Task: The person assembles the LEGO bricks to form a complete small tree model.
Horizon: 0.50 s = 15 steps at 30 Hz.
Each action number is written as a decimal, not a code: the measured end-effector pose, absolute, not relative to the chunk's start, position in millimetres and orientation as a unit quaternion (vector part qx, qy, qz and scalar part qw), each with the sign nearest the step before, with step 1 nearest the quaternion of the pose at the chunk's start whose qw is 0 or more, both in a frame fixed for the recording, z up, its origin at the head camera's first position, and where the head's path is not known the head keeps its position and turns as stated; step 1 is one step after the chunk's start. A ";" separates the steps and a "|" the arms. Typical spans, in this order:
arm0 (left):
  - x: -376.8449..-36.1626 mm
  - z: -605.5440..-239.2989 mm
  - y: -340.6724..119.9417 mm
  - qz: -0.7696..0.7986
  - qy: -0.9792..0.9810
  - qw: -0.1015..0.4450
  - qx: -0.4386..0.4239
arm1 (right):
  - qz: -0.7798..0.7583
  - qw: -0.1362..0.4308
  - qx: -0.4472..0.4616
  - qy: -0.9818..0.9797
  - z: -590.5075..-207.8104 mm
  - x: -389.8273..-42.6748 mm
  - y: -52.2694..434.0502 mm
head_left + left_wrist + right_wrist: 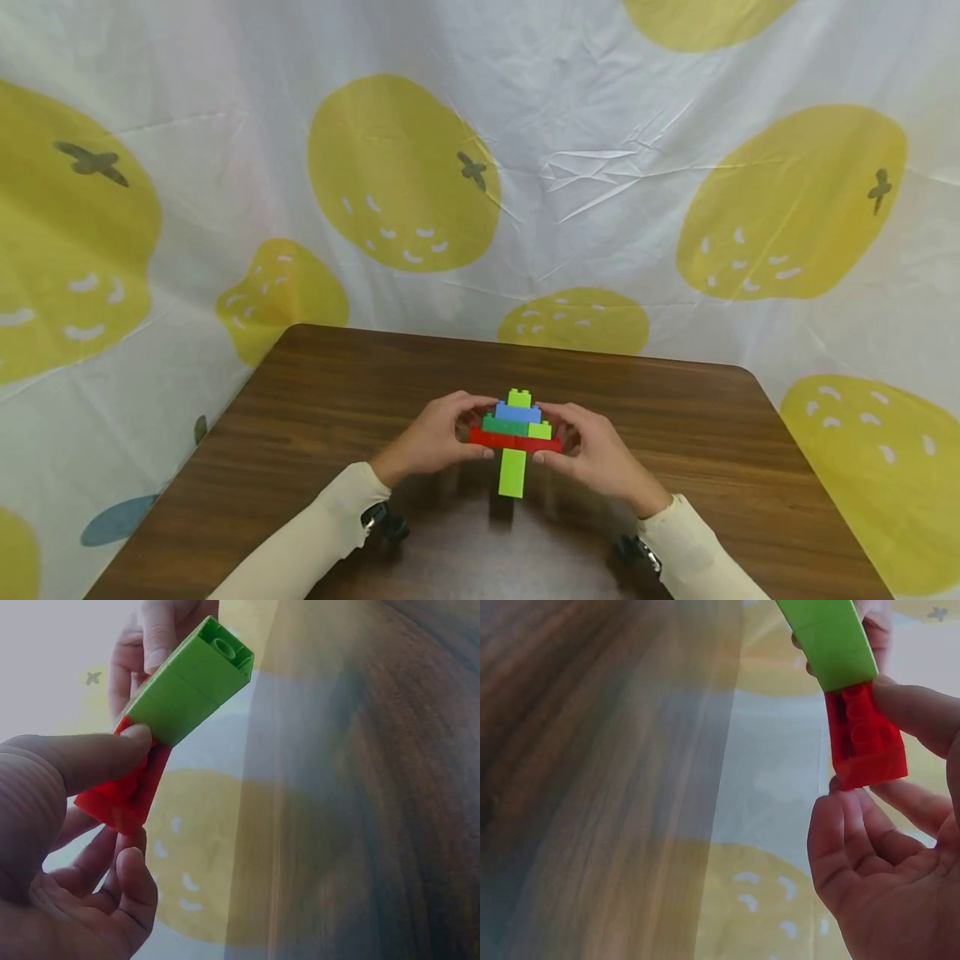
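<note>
Both hands hold up a tree-shaped model of toy building bricks [512,425] over the table. Its lime green trunk [512,475] hangs below a wide red layer [491,437]; above come a dark green and lime row, a blue brick [517,412] and a lime brick on top. My left hand [438,429] grips the left end, thumb at the red layer's underside. Gripping the right end is my right hand [600,442], its thumb likewise low on the red bricks. Seen from beneath, the trunk [191,686] shows a hollow lower end, and the red underside [866,739] shows its tubes.
A dark brown wooden table [360,375] spreads under the hands. Behind it and at its sides hangs a white cloth [570,217] printed with yellow fruit. Dark devices are strapped at both wrists, close over the tabletop.
</note>
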<state>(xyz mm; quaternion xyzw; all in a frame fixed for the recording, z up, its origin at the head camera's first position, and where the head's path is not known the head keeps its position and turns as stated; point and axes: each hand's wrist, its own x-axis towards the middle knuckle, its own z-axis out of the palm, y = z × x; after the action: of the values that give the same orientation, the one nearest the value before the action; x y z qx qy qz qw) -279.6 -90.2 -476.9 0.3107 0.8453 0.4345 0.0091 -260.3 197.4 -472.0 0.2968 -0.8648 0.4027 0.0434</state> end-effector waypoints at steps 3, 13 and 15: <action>-284.8 -477.1 -90.7 0.439 0.847 0.033 0.296 | 0.401 0.033 0.287 -0.869 -472.0 -264.0 198.4; -307.9 -488.2 -89.6 0.444 0.853 0.080 0.261 | 0.403 0.026 0.281 -0.871 -482.9 -286.0 200.5; -313.1 -491.2 -88.7 0.441 0.856 0.084 0.256 | 0.402 0.018 0.278 -0.872 -485.8 -291.0 200.6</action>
<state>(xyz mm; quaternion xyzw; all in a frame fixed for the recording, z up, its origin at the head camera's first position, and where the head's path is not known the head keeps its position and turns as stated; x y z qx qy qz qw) -313.1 -88.7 -491.2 0.2564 0.8562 0.4406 0.0841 -291.0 200.6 -485.8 0.2782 -0.8724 0.4016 0.0184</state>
